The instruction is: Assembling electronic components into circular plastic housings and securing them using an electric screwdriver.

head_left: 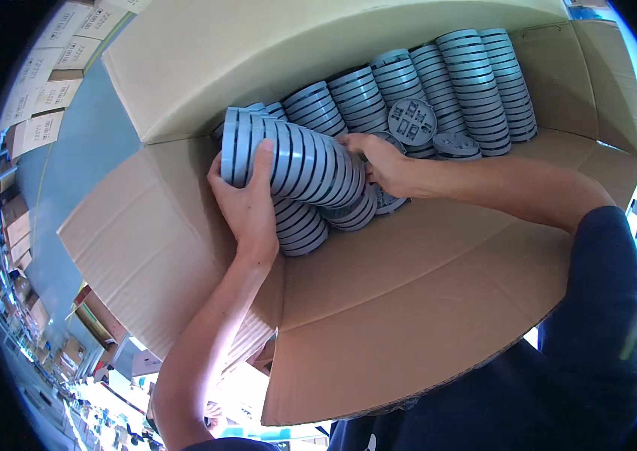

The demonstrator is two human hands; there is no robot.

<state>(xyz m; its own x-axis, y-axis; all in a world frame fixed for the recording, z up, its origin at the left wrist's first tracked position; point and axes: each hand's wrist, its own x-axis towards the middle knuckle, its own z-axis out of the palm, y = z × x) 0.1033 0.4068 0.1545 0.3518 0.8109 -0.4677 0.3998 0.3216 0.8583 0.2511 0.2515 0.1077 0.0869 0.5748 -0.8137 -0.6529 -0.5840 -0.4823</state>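
A long stack of round grey plastic discs lies tilted on its side between my hands, over the left part of an open cardboard box. My left hand is wrapped round the stack's left end, thumb on top. At the other end my right hand has its fingers closed against the last discs; its fingertips are partly hidden. Beneath lies another column of grey discs. Just beyond my right hand, a loose disc shows its face with square openings.
Several upright columns of the same discs line the box's far side. The box flaps stand folded outward. On the left, white labelled cartons are stacked by a blue-grey floor. Cluttered shelves and boxes stand further down at left.
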